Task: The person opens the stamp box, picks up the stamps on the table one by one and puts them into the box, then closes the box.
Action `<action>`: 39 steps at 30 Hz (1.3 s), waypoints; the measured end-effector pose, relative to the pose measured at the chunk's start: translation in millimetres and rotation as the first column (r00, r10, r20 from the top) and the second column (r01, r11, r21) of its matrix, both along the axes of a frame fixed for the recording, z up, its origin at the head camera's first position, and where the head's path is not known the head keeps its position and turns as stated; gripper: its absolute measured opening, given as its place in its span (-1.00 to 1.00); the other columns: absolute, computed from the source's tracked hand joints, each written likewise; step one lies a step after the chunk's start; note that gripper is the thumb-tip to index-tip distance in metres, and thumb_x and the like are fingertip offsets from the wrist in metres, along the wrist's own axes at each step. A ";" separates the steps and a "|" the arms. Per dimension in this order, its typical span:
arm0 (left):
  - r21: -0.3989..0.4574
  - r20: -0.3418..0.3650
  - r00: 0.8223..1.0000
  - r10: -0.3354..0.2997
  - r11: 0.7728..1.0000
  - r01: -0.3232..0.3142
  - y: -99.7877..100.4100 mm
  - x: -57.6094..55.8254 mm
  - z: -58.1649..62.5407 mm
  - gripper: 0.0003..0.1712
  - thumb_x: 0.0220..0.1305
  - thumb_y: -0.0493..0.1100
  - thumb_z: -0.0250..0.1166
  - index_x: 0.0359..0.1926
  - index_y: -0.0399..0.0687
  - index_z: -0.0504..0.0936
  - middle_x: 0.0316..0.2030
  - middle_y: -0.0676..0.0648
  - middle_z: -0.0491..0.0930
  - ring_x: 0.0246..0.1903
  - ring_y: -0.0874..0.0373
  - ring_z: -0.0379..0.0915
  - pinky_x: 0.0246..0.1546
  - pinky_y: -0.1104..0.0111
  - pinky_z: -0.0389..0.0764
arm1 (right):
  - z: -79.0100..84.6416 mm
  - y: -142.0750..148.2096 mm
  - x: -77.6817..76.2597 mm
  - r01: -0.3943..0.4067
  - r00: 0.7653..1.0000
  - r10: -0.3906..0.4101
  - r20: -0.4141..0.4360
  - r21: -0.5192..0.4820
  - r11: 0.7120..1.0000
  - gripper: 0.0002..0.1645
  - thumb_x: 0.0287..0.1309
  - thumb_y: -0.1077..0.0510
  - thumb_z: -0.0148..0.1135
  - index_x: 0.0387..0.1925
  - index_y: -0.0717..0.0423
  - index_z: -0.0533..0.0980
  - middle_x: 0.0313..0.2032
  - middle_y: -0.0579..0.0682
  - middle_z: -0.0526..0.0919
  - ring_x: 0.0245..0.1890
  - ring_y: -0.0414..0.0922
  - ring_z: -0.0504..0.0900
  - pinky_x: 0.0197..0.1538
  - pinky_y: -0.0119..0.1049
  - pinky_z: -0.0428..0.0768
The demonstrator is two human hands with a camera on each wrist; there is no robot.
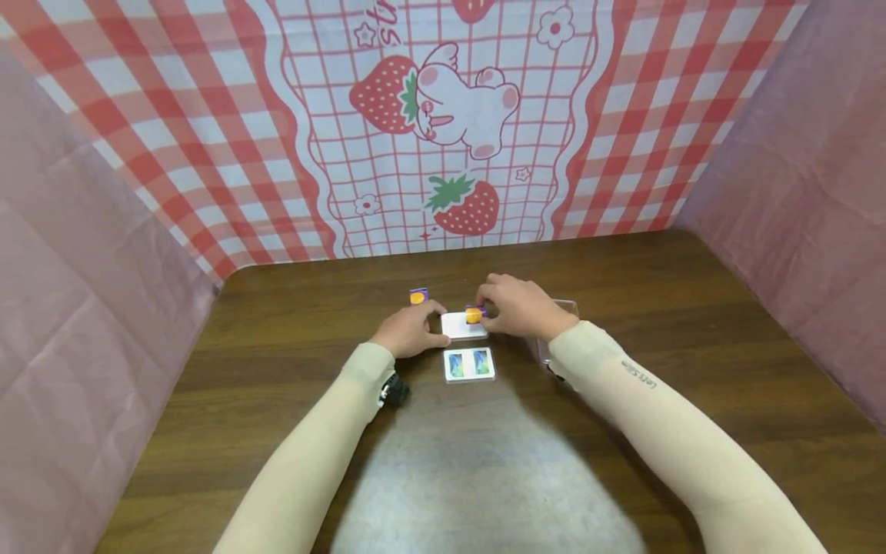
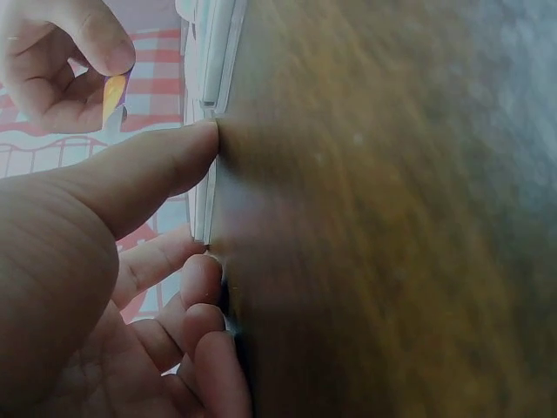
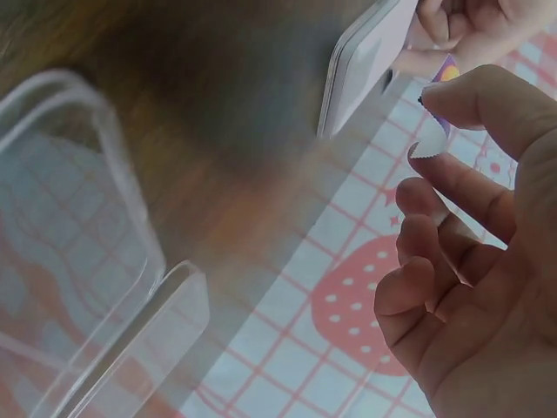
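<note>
My left hand [image 1: 408, 329] holds a white rectangular case [image 1: 453, 326] flat on the table, thumb at one end of its left side and index finger at the other. Over the right part of that case, my right hand [image 1: 519, 306] pinches a small purple-and-orange sticker [image 1: 474, 315] between thumb and index finger. The sticker's white back [image 3: 431, 139] curls and has a serrated edge in the right wrist view. Just nearer to me lies a second white case [image 1: 468, 365] with two blue-and-green pictures. Another purple-and-orange piece [image 1: 418, 296] lies beyond my left hand.
A clear plastic box [image 1: 567, 306] stands under my right wrist, partly hidden; its transparent walls [image 3: 148, 348] show close up in the right wrist view. The wooden table [image 1: 291, 385] ends at a strawberry-patterned cloth [image 1: 540, 192] behind. Pink cloth [image 1: 97, 308] hangs at both sides.
</note>
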State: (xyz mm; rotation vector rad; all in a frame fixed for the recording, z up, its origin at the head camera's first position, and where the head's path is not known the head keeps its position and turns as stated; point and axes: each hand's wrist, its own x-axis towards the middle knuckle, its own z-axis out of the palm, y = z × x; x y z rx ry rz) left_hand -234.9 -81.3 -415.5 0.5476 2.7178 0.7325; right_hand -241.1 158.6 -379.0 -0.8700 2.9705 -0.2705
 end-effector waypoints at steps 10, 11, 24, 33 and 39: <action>0.001 -0.006 1.000 0.003 1.000 -0.003 0.3 0.4 0.8 -0.36 0.30 0.15 0.45 0.32 0.11 0.52 -0.28 0.00 0.57 -0.32 0.12 0.47 -0.32 0.23 0.45 | -6.5 -5.8 -0.2 -0.032 0.999 0.032 0.007 0.031 0.999 -0.67 0.14 0.00 0.48 -0.10 0.03 0.67 -0.19 -0.04 0.58 -0.26 -0.11 0.55 -0.22 -0.11 0.63; 0.002 -0.004 1.000 0.004 1.000 -0.004 0.3 0.4 0.7 -0.36 0.30 0.15 0.45 0.31 0.11 0.52 -0.28 0.00 0.57 -0.31 0.12 0.47 -0.32 0.23 0.44 | -7.7 -5.5 -0.4 -0.035 0.999 0.035 0.014 0.032 0.999 -0.68 0.15 0.00 0.48 -0.10 0.04 0.68 -0.19 -0.04 0.58 -0.27 -0.11 0.55 -0.21 -0.12 0.63; -0.004 0.004 1.000 0.011 1.000 -0.011 -0.1 0.0 0.5 -0.35 0.31 0.17 0.43 0.33 0.12 0.51 -0.28 0.00 0.57 -0.31 0.11 0.46 -0.31 0.23 0.44 | -14.2 -4.0 -8.6 -0.046 0.997 0.044 0.058 0.032 0.998 -0.69 0.18 0.00 0.47 -0.09 0.04 0.68 -0.18 -0.04 0.59 -0.26 -0.12 0.56 -0.15 -0.09 0.62; 0.006 0.000 1.000 0.012 1.000 -0.012 0.7 0.2 -0.2 -0.36 0.30 0.16 0.45 0.32 0.11 0.51 -0.30 -0.01 0.57 -0.32 0.12 0.46 -0.32 0.23 0.43 | -19.9 0.1 -12.8 -0.044 0.996 0.045 0.084 -0.007 0.999 -0.67 0.21 -0.03 0.45 -0.06 0.02 0.68 -0.14 -0.05 0.60 -0.21 -0.11 0.59 -0.05 -0.05 0.62; 0.006 0.000 1.000 0.018 1.000 -0.018 1.1 -0.1 0.2 -0.36 0.29 0.16 0.45 0.32 0.12 0.51 -0.30 -0.01 0.56 -0.33 0.11 0.46 -0.33 0.24 0.42 | -21.6 2.1 -13.6 -0.048 0.994 0.050 0.093 -0.021 0.999 -0.65 0.24 -0.03 0.43 -0.02 0.02 0.68 -0.11 -0.04 0.60 -0.16 -0.09 0.60 0.01 -0.03 0.62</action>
